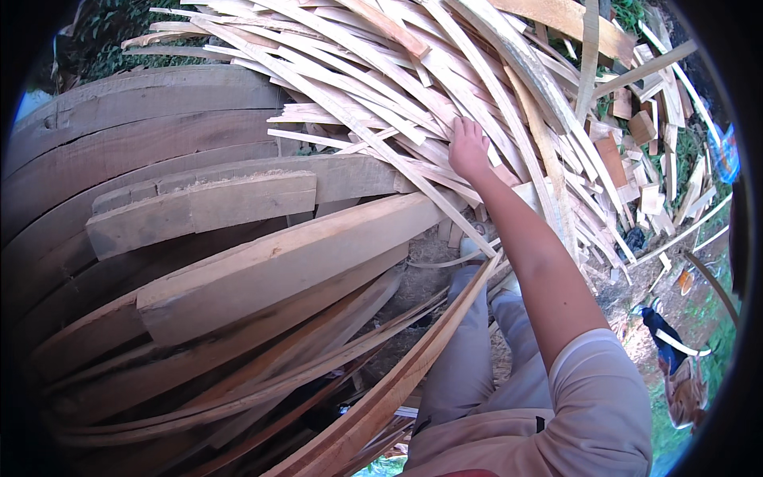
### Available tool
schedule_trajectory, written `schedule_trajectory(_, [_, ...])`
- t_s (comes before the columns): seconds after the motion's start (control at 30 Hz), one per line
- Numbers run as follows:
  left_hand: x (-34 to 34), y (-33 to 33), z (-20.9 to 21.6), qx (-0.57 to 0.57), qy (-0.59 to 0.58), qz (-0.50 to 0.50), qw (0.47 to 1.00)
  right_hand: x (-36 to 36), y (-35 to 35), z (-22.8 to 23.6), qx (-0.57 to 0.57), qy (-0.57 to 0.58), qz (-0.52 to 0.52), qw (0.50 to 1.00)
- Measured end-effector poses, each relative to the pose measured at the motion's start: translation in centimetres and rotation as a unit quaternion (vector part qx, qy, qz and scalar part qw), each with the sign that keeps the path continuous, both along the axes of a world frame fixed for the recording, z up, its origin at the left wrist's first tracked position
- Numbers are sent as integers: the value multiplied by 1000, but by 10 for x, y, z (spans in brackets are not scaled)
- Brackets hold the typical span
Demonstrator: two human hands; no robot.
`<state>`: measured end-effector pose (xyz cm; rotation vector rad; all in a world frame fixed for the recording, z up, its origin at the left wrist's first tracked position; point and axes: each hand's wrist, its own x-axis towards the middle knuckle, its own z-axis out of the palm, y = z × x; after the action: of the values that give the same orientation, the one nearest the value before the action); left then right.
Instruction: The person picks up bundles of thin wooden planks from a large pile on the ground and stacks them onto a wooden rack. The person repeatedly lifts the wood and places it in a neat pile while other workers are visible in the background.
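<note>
My right arm reaches forward over a large heap of thin, pale wooden strips (381, 79). At its end, my right hand (470, 149) is closed, with bent fingers wrapped over strips in the middle of the heap. The far ends of the fingers are hidden, so how many strips they hold cannot be seen. A long, narrow strip (350, 135) slants past just left of the hand, down toward my feet. My left hand does not show.
Thick wooden beams (278, 262) are stacked on the left. A long reddish-edged board (397, 381) slants up beside my legs. Short wood offcuts (644, 127) lie scattered at the far right. A dark blue item (666, 338) lies on the ground at right.
</note>
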<state>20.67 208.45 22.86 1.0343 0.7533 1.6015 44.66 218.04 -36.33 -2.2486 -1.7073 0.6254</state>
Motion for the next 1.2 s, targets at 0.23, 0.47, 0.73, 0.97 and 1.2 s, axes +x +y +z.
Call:
schedule_trajectory(0.23, [0, -5, 0, 3, 11, 43, 999, -18, 33, 8, -90, 9, -156, 984])
schedule_trajectory(0.47, [-2, -4, 0, 7, 24, 71, 997, -14, 50, 1, -26, -154, -37, 987])
schedule_trajectory(0.73, [-4, -5, -1, 32, 2, 69, 997, -4, 87, -8, -53, -108, 63, 991])
schedule_trajectory(0.97, [4, -13, 2, 31, 17, 78, 996, -24, 71, 43, -112, -28, 183, 976])
schedule_trajectory(1.2, [13, -15, 6, 35, 29, 66, 997, -26, 48, 29, -49, 234, 83, 967])
